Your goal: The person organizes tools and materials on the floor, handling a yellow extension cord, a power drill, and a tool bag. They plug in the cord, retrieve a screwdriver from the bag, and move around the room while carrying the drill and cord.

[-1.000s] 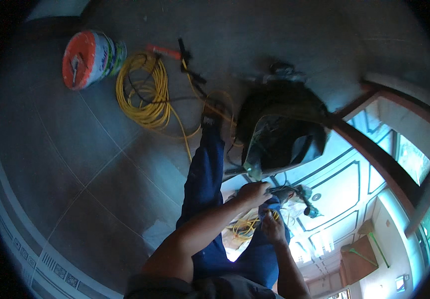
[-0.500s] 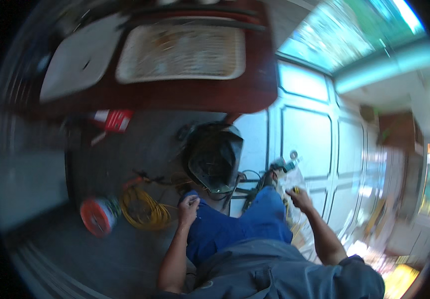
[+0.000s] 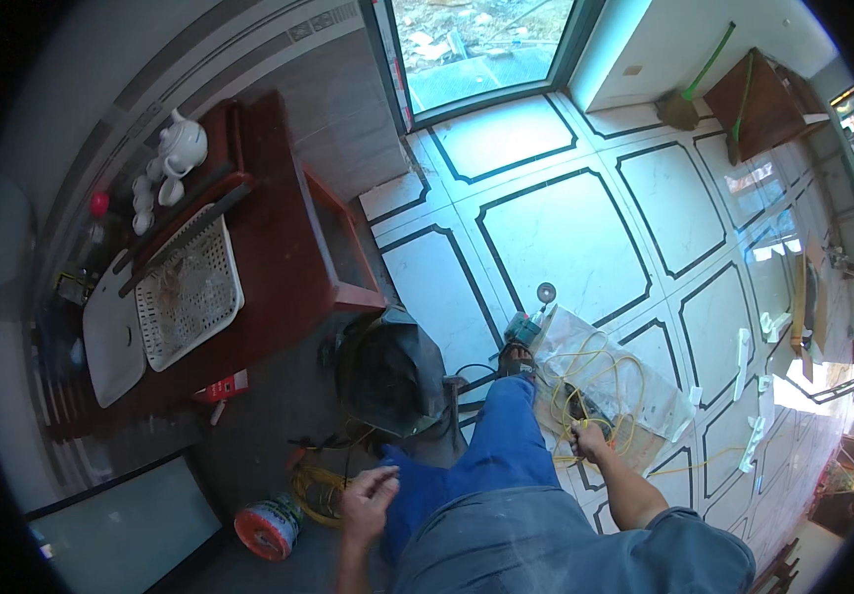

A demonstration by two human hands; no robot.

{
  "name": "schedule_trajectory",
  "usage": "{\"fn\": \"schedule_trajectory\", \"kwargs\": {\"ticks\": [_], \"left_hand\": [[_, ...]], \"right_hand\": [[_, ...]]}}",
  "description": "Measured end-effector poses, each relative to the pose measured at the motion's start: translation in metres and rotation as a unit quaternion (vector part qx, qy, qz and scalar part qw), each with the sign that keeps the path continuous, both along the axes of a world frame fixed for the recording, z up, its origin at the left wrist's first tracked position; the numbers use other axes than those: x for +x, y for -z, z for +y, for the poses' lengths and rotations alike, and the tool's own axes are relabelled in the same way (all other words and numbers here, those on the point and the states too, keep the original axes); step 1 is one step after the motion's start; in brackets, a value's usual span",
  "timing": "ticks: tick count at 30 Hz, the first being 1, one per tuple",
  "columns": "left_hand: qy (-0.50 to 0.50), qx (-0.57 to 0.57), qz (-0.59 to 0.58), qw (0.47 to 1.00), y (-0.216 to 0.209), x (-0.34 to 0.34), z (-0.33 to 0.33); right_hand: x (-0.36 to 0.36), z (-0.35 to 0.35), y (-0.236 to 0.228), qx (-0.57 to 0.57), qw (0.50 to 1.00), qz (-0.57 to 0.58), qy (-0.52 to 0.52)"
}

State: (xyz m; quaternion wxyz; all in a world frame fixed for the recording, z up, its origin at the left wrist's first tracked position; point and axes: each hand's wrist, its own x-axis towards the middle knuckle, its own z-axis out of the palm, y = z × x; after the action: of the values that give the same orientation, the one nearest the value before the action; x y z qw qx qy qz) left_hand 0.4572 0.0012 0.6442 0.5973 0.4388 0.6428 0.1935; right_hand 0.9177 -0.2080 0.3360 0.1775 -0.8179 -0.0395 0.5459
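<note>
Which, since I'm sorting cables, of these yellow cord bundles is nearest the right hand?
The loose yellow loops over the pale sheet, beside the right hand; the other, a coil, lies by the bucket.

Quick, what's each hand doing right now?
Left hand: fingers partly curled, nothing visible in it; open or closed cannot be told.
Right hand: fingers bent, at thin, looped yellow cable; whether it holds anything cannot be told.

Yellow cord [image 3: 600, 368] is lying in loops by the right hand [image 3: 593, 441], getting in its way. Farther ahead, the white floor [image 3: 568, 238] is leaving lots of room. A big dark container [image 3: 387, 376] is blocking the way in front of the left hand [image 3: 368, 503], and the tabletop [image 3: 281, 262] is standing beyond it.
</note>
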Motion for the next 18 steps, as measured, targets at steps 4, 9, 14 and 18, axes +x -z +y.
{"fn": "schedule_trajectory", "kwargs": {"ticks": [4,9,14,18], "left_hand": [[0.124,0.072,-0.269,0.952,-0.121,0.114,0.028],[0.245,0.170,-0.621,0.725,-0.205,0.214,0.060],[0.221,0.186,-0.727,0.623,-0.219,0.186,0.009],[0.190,0.167,-0.785,0.566,-0.227,0.111,-0.019]], "right_hand": [[0.074,0.015,0.011,-0.021,0.985,-0.107,-0.136],[0.087,0.096,-0.055,0.077,0.992,0.059,0.076],[0.041,0.119,-0.107,0.140,0.983,0.058,0.100],[0.004,0.069,-0.092,0.119,0.988,-0.007,0.097]]}}
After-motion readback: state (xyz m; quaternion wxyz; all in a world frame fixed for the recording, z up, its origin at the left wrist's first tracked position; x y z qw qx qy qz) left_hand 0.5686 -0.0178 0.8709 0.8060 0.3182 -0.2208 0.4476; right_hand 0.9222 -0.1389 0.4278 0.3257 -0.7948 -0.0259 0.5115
